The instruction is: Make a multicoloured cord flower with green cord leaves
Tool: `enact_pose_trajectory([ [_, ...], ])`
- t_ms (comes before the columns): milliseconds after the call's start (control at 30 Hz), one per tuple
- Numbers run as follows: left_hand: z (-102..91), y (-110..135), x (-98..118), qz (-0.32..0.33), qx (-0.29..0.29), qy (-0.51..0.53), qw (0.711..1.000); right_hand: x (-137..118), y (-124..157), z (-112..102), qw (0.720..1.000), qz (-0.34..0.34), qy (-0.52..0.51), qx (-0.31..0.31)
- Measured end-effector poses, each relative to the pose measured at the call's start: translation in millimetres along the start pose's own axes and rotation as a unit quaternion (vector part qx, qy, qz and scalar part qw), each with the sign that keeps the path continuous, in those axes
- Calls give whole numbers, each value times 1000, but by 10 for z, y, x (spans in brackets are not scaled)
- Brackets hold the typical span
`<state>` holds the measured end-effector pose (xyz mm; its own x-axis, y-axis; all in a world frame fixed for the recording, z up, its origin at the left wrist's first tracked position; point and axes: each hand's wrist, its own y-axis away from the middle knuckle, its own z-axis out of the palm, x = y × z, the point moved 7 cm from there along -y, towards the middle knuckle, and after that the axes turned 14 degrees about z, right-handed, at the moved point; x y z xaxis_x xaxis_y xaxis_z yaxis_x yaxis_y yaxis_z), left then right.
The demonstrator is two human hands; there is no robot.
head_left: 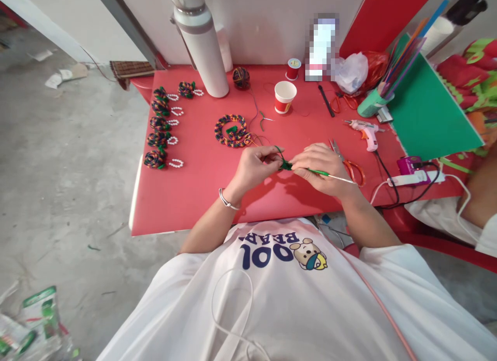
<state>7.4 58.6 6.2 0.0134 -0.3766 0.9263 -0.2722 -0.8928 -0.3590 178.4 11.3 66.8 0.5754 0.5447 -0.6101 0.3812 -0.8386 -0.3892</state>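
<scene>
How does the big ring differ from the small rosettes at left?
The ring is large and open-centred; the rosettes are small, tight coils. The ring lies alone; the rosettes line up in a column, each beside a white bead loop. Both are multicoloured cord with green bits.

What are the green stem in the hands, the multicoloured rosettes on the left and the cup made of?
The green stem looks like thin wire or stick wrapped in matte green tape; its bare end is pale. The rosettes seem coiled multicoloured cord, by their ropy texture. The cup looks like paper: matte white, printed red band.
</scene>
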Motion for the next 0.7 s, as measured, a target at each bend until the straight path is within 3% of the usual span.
enact_pose_trajectory([
  [133, -6, 5, 26, -10, 7, 50, 999, 97, -9, -89, 989, 64, -136, -5],
  [267, 6, 18, 51, -36, 9, 80, 996, 337, 26, -34, 957, 151, -246, -15],
  [400, 91, -11, 98, -38, 9, 154, 987, 508, 66, 121, 929, 179, -323, 41],
  [567, 191, -19, 93, -46, 25, 199, 979, 422, 154, 244, 942, 136, -255, 170],
  [700, 140, 11, 40, -69, 18, 174, 982, 313, 175, 237, 957, 123, -194, 176],
])
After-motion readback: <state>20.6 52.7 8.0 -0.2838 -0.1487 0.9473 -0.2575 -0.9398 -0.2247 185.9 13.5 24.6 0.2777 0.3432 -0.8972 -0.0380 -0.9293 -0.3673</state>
